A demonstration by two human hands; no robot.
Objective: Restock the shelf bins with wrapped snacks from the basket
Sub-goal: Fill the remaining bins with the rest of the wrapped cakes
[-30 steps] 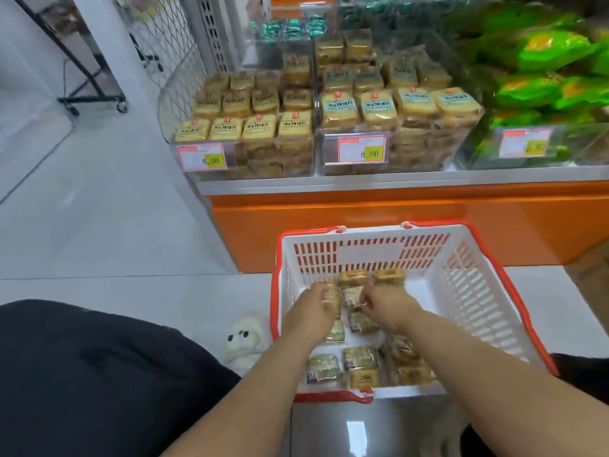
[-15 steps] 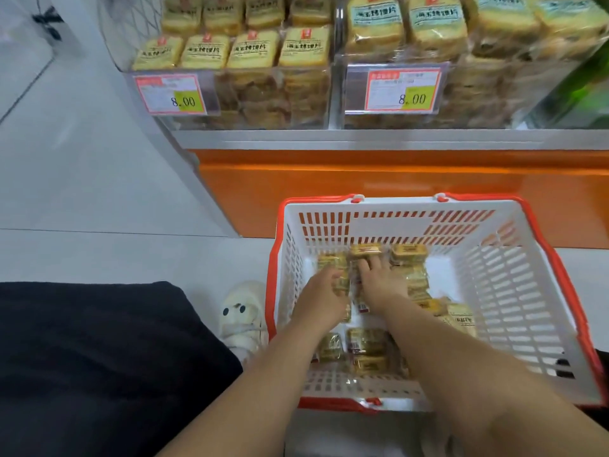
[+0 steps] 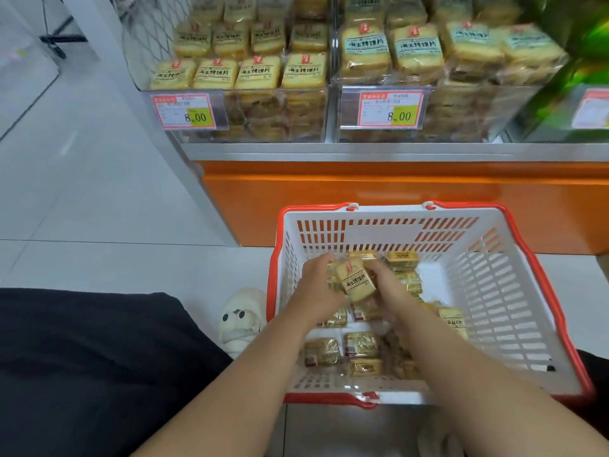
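Note:
A white basket with a red rim (image 3: 514,291) stands on the floor before the shelf. Several wrapped yellow snacks (image 3: 361,346) lie on its bottom. Both my hands are inside it. My left hand (image 3: 314,288) and my right hand (image 3: 390,288) together hold a small stack of wrapped snacks (image 3: 356,282), lifted a little above the others, label facing up. Above, two clear shelf bins hold stacked snacks of the same kind: the left bin (image 3: 237,127) and the right bin (image 3: 461,127).
An orange shelf base (image 3: 395,199) rises just behind the basket. Green packets (image 3: 586,61) fill the bin at the far right. A white shoe (image 3: 242,319) sits left of the basket, beside a dark trouser leg (image 3: 82,374). Pale tiled floor spreads to the left.
My hands have gathered snacks between them and raised them off the basket bottom. The view has tilted up a little toward the shelf bins.

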